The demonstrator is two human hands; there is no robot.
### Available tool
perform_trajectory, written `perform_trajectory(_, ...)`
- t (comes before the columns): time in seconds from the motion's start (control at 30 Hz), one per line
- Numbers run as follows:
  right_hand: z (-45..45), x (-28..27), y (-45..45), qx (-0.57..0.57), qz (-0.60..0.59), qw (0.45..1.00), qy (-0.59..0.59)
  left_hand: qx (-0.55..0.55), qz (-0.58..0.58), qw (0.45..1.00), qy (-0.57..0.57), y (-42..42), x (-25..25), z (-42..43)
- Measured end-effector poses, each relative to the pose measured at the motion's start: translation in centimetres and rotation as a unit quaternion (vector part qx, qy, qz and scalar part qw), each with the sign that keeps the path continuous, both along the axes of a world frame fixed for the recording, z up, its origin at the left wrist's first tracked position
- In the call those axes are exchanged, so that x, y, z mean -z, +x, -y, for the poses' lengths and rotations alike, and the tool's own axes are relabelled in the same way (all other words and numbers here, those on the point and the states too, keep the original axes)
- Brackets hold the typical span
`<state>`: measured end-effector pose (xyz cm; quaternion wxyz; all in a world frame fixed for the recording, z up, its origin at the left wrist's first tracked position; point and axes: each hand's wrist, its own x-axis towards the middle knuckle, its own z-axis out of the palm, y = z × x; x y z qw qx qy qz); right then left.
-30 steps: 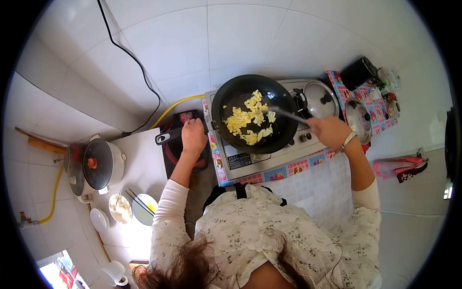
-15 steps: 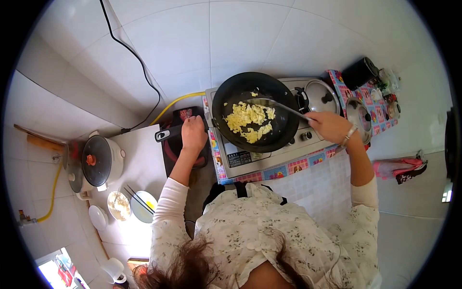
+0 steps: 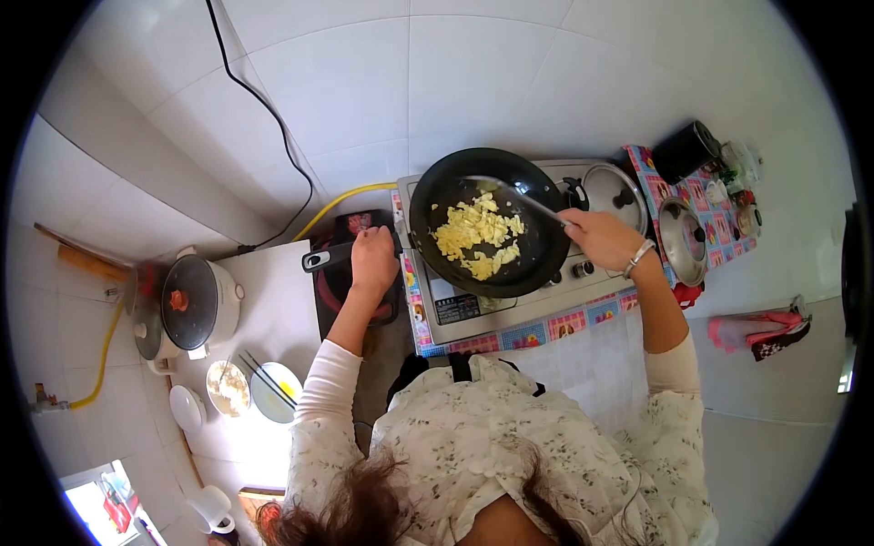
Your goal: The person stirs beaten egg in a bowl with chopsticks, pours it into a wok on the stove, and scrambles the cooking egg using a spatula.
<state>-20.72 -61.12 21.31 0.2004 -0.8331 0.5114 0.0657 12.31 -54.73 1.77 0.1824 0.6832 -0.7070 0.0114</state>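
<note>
A black wok [image 3: 533, 264] sits on the gas stove [image 3: 537, 314], tilted slightly in view. Pieces of yellow scrambled egg [image 3: 473, 227] lie in a loose heap in its middle. My left hand [image 3: 373, 261] is closed around the wok's black handle [image 3: 330, 256]. In my right hand [image 3: 601, 241] is the long metal handle of a spatula [image 3: 537, 206], whose blade lies inside the wok at the far side of the egg, where it looks blurred.
On the left counter stand a rice cooker [image 3: 223, 305], a bowl with pale contents [image 3: 228, 389] and a bowl with chopsticks across it [image 3: 276, 393]. Pot lids [image 3: 616, 197], a black container [image 3: 685, 152] and several jars are at the right. A yellow hose [image 3: 350, 194] runs behind the stove.
The spatula's blade has shifted a little toward the wok's far wall, and my right hand has moved slightly left. My left hand keeps its hold on the handle. The camera view has shifted slightly.
</note>
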Motion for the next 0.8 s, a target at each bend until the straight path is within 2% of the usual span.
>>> perform_trajectory(0.07, 0.2, 0.1, -0.7, 0.022, -0.005, 1.0, -0.014, -0.002, -0.006, 1.0, 0.001, -0.2, 0.1, -0.1)
perform_trajectory(0.17, 0.2, 1.0, -1.1, 0.007, -0.106, 0.993, -0.048, -0.006, -0.007, 1.0, 0.0, -0.3, -0.1, 0.0)
perform_trajectory(0.27, -1.3, -0.1, -0.2, -0.004, -0.142, 0.988, -0.063, -0.008, -0.002, 1.0, 0.001, -0.1, 0.2, -0.1)
perform_trajectory(0.47, -3.0, 2.2, 2.7, -0.008, -0.194, 0.98, -0.035, -0.007, 0.007, 1.0, 0.009, -0.4, -0.1, -0.1)
perform_trajectory(0.57, -3.9, 2.6, 3.3, -0.047, -0.164, 0.985, -0.023, -0.011, 0.011, 1.0, 0.003, -0.2, 0.1, 0.1)
perform_trajectory(0.8, -2.9, 0.7, 1.4, -0.022, -0.159, 0.986, -0.051, -0.009, 0.005, 1.0, 0.002, -0.1, 0.1, 0.0)
